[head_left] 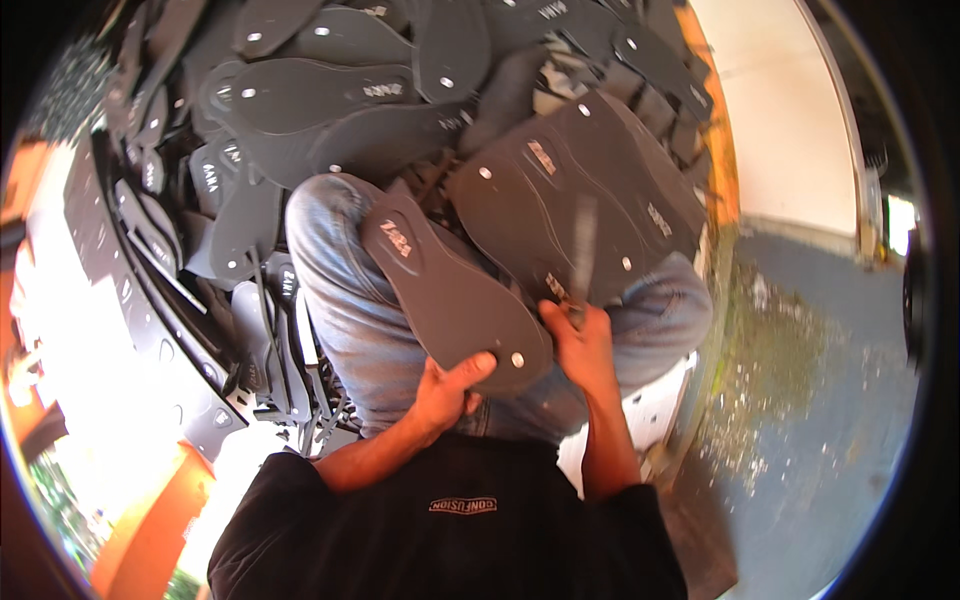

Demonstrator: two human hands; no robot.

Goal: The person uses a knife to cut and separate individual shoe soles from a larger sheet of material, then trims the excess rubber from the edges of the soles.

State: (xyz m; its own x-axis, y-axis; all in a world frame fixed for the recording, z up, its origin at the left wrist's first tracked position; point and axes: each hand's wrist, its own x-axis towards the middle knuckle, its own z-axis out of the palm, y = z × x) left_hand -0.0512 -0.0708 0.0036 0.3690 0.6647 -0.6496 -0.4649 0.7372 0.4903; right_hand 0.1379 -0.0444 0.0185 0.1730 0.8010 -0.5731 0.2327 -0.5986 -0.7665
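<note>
My left hand (pixel 445 393) pinches the heel end of a dark grey foam shoe sole (pixel 440 280), thumb on top. A pale logo marks its toe end and a white dot its heel. Closed around the handle of a knife (pixel 583 250), my right hand (pixel 580 345) is just right of that sole. Motion smears the long grey blade, which points away from me. Beneath the blade, a dark foam sheet (pixel 600 185) with raised sole outlines leans across my right knee. The sole in my left hand lies over my lap, near the sheet's left edge.
Many loose dark soles (pixel 310 95) and offcuts are heaped beyond my knees and to the left. Dark sheets with sole outlines (pixel 130 290) stand along the far left. A pale board (pixel 780 110) lies at upper right, above a blue-grey floor (pixel 840 400) strewn with bits.
</note>
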